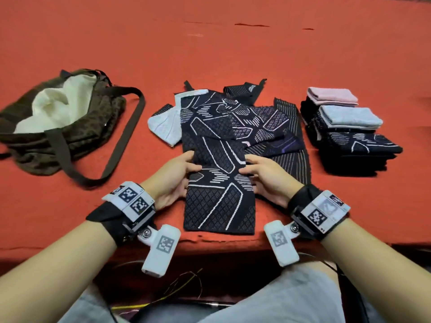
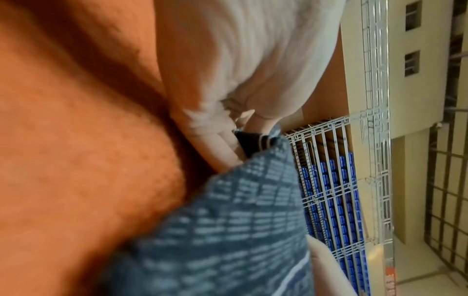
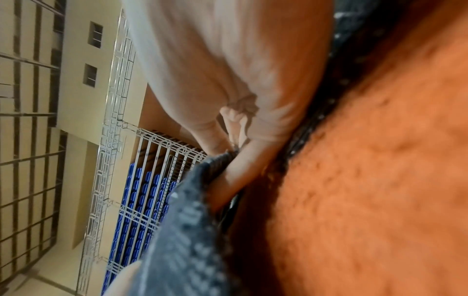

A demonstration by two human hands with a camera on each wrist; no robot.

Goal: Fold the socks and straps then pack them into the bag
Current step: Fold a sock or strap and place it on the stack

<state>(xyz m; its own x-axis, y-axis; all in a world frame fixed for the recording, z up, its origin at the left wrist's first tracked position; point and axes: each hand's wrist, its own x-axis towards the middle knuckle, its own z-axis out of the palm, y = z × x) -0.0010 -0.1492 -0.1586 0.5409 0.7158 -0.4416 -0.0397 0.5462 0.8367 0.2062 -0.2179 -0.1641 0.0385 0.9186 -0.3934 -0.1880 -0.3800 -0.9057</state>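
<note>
The left hand (image 1: 173, 180) and the right hand (image 1: 265, 176) each pinch one side edge of a long dark sock (image 1: 219, 183). On each hand the thumb lies on top of the cloth and the fingers (image 2: 222, 148) are tucked under its edge, so both hands are closed on the sock. In the wrist views the cloth edge sits right between thumb and fingers.

The sock lies in the lower middle of the frame. Its long way runs up and down the frame, from the near edge of the surface toward the pile. The hands hold it about halfway along, one on each side, both equally near. I think the fold will go across here, so the near end and the far end meet.

The sock is knitted, soft and floppy, dark with white lines and tiny diamond dots. It looks flat and thin.

Just above it, in the middle of the frame, is a messy pile of unfolded socks (image 1: 233, 117), some dark, one white. At the right of the frame sits a neat stack of folded socks (image 1: 349, 129), with a pink and a grey one on top. At the left lies the bag (image 1: 58, 138), brown and soft, its mouth open and pale lining showing, its long strap looped on the red fuzzy surface (image 1: 210, 43).
</note>
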